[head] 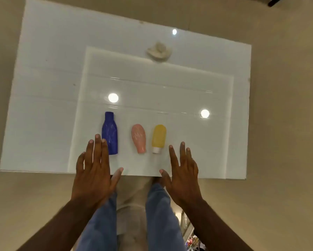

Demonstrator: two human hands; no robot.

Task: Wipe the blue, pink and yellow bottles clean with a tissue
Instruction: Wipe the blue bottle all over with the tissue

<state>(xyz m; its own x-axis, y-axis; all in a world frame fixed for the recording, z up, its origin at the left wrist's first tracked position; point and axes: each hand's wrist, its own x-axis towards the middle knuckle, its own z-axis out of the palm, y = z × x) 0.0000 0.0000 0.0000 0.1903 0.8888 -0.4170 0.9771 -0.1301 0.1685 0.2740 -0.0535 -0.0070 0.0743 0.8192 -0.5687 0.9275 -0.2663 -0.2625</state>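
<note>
While both hands hover spread w/ nothing held, left hand (93, 171) has fingers (97, 147) overlapping blue bottle (110, 133). Pink bottle (139, 138) & yellow bottle (158, 137) lie btwn hands, just beyond right hand (183, 176). Crumpled tissue (159, 51) sits well past fingertips on counter (43, 105).

Dim, warm indoor light; three round lamp reflections glare off the glossy white desk (43, 87) (the brightest near its middle). The picture is soft throughout, with wide-angle bending at the edges.
</note>
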